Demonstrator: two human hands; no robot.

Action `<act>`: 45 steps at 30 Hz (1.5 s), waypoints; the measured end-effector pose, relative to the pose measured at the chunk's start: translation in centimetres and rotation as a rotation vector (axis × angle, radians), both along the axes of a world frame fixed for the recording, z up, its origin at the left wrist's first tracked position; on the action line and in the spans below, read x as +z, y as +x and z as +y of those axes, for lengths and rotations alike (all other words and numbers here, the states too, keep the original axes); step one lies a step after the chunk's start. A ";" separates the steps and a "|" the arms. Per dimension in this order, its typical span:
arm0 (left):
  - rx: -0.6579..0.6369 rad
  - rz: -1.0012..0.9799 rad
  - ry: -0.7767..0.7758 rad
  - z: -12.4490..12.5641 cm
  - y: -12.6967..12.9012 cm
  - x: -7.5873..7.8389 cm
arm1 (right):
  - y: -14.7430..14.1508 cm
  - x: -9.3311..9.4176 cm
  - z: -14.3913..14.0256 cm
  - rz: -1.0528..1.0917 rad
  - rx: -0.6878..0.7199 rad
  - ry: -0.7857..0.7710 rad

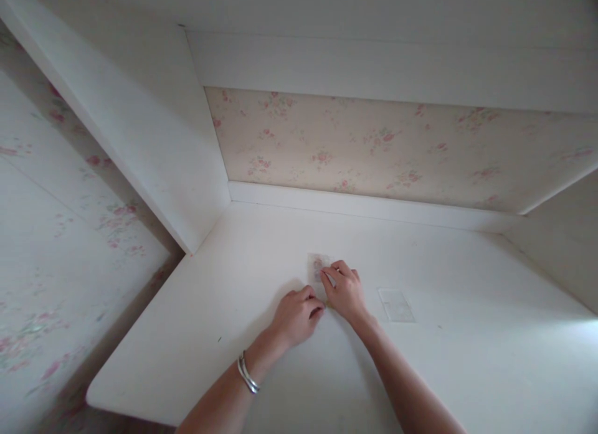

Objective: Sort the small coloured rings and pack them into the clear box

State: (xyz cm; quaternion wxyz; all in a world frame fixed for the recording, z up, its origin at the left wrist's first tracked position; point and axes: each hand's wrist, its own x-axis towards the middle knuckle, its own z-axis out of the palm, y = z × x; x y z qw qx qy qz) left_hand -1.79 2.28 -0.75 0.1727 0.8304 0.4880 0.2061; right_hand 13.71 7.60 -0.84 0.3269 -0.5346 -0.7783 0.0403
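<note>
Lying on the white desktop (196, 334), a small see-through packet (314, 264) with reddish markings sits just beyond your fingers, its right edge partly covered by your right hand (348, 291). That hand is bent, fingertips brought together on the packet; whether they pinch or only press it, you cannot tell from here. Your left hand (299, 312) is curled mostly closed just below, thumb and forefinger nearly meeting beside a tiny yellowish bit (328, 304); whether it grips this is too small to tell. The step in hand looks like close fingertip work at the packet, and the next move seems to call for a light, steady touch. To the right lies a clear, flat square piece (396, 305), untouched. A silvery bracelet (247, 373) circles your left wrist; flowered wallpaper (350, 147) shows behind the desktop.
</note>
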 end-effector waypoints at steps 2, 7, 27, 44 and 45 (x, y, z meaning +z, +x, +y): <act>0.004 -0.010 -0.002 0.0 0.0 0.0 | 0.5 -0.2 -0.3 0.040 -0.026 0.013; 0.036 -0.085 -0.048 0.4 -0.1 -0.2 | 2.2 -1.1 -1.9 0.200 -0.115 -0.005; 0.276 -0.455 -0.067 4.9 0.4 0.6 | 2.6 -0.4 -3.9 -0.026 0.344 -0.096; 0.295 -0.348 -0.107 3.2 -2.6 -0.4 | 2.5 0.1 -3.9 -0.141 0.349 -0.123; 0.289 -0.339 -0.104 3.2 -2.5 -0.5 | 2.4 0.1 -4.0 -0.152 0.341 -0.125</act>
